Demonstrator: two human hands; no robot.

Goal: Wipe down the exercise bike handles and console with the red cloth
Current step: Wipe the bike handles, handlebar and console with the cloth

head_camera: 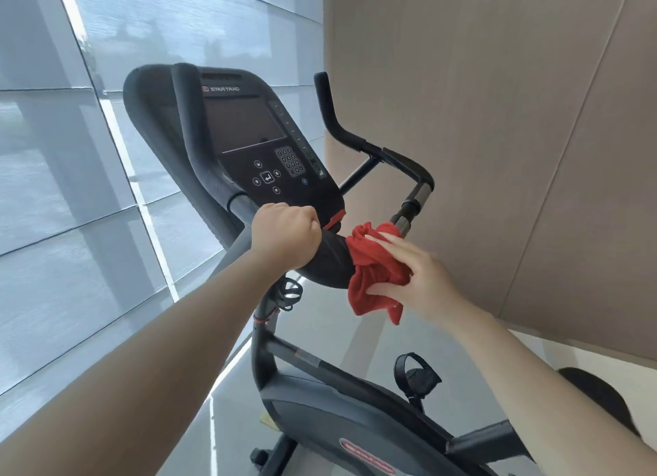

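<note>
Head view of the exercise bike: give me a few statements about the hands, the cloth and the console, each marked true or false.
1. The left hand grips the handlebar just below the console. True.
2. The red cloth lies spread on the screen. False: it is bunched against the handlebar's black padding, below the console.
3. The right hand holds the red cloth between fingers and thumb. True.
4. The screen is lit and shows numbers. False: it is dark.
</note>
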